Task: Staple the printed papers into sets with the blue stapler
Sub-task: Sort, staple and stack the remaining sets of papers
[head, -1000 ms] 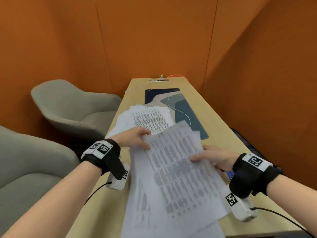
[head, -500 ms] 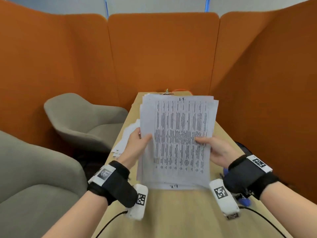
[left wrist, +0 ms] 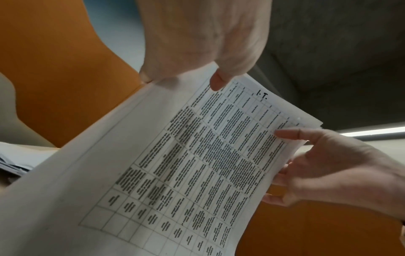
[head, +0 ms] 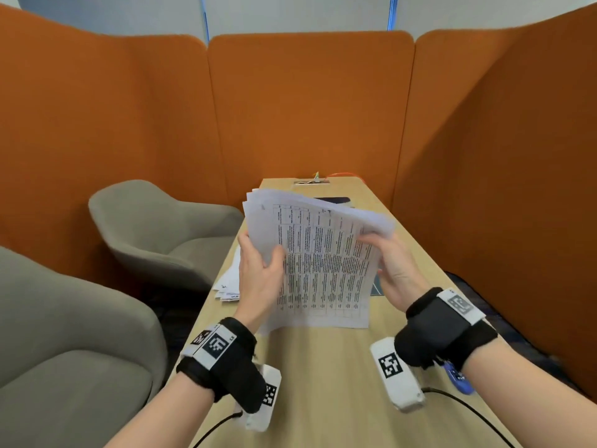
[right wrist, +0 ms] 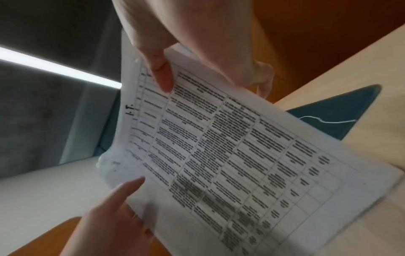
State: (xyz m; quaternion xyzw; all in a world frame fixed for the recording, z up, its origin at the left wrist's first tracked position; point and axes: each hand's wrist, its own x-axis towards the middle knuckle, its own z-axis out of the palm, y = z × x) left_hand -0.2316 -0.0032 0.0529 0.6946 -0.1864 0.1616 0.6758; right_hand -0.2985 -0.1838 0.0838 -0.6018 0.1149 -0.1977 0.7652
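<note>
Both hands held a stack of printed papers (head: 323,263) upright above the desk (head: 326,376), its lower edge at or just above the desktop and its top leaning away. The left hand (head: 258,279) had its grip clamped on the stack's left edge, thumb on the printed front and fingers behind. The right hand (head: 395,273) gripped the right edge the same way, thumb (left wrist: 291,134) across the front sheet and fingers behind. The front sheet bore a printed table with "I.T." written at its top. The blue stapler (head: 458,378) lay on the desk near the right edge, partly hidden under the right wrist and well apart from the stack. More loose papers (head: 227,284) lay at the desk's left edge, behind the left hand. A dark blue mat (right wrist: 335,112) lay on the desk beyond the stack. Two grey armchairs (head: 161,234) stood to the left of the desk, and orange panels (head: 310,108) enclosed it.
</note>
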